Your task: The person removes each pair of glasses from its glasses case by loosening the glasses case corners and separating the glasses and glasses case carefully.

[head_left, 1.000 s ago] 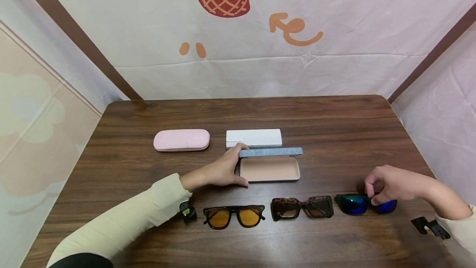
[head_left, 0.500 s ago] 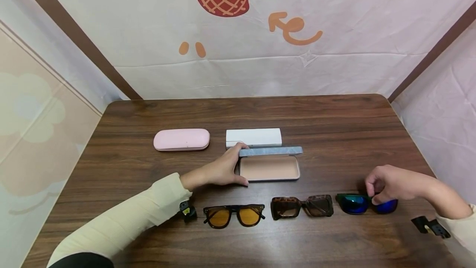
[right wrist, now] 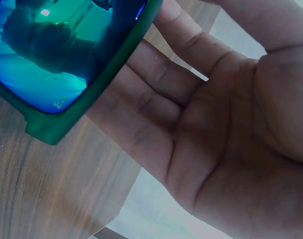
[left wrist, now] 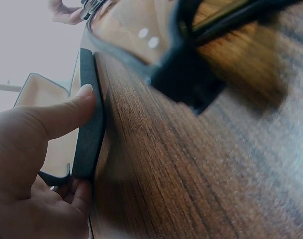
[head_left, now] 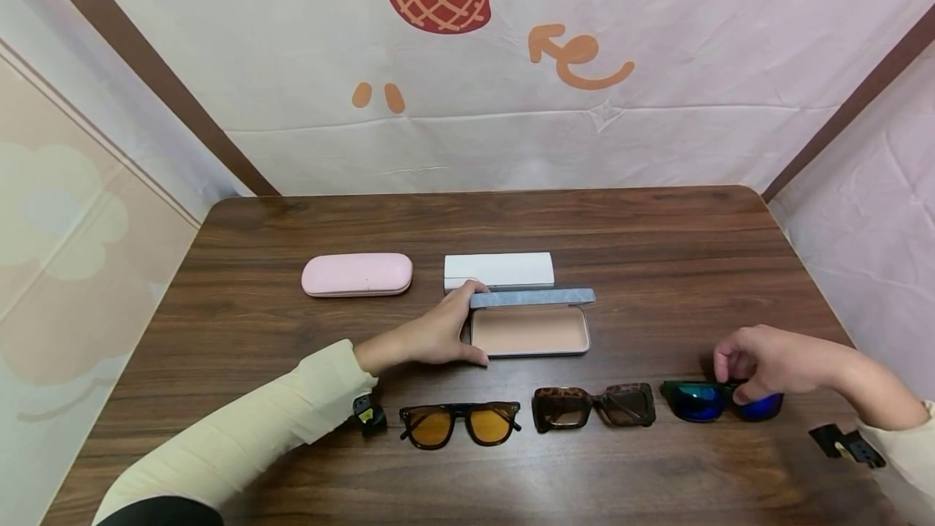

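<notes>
My left hand (head_left: 431,334) grips the left end of an open glasses case (head_left: 530,331), thumb at the front edge and fingers back by the raised light blue lid. Nothing lies on its beige lining. In the left wrist view the thumb presses the case's dark side (left wrist: 86,124). Over at the right, my right hand (head_left: 789,360) pinches sunglasses with blue-green mirrored lenses (head_left: 695,403) near the bridge, thumb in front. The right wrist view shows their green frame (right wrist: 57,130) close up; the pinching fingertips are out of sight there.
Tortoiseshell sunglasses (head_left: 593,408) and yellow-lensed glasses (head_left: 460,425) stand along the front of the wooden table (head_left: 657,477). Behind the open case lies a white case (head_left: 500,268), with a pink glasses case (head_left: 357,275) to its left. A printed cloth (head_left: 475,153) hangs beyond the table.
The mirrored sunglasses have shifted very slightly to the right under my right hand, whose fingers have moved a little. My left hand and the open case stay put.
</notes>
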A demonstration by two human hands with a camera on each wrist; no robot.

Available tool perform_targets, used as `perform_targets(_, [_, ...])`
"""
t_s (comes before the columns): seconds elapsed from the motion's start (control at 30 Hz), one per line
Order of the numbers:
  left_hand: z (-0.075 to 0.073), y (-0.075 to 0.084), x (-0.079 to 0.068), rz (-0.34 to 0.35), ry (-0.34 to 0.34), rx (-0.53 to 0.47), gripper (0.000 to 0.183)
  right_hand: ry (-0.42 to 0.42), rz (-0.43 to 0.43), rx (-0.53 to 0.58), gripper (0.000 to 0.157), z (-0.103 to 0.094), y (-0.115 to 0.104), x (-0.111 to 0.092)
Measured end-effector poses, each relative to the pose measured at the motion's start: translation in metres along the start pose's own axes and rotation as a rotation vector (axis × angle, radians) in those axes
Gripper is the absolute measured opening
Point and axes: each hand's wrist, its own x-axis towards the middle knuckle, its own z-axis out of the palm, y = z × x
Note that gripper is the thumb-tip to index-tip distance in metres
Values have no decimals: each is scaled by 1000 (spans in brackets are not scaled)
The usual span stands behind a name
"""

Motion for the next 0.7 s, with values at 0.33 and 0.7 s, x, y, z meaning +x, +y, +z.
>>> perform_targets(0.33, [-1,2,-1,-6,-5,-9,86,4,-15,12,16,-3,-8,-2])
perform_targets(0.7, [0,1,0,-12,-9,-12,87,58,-56,-36,10,-7,-18,0])
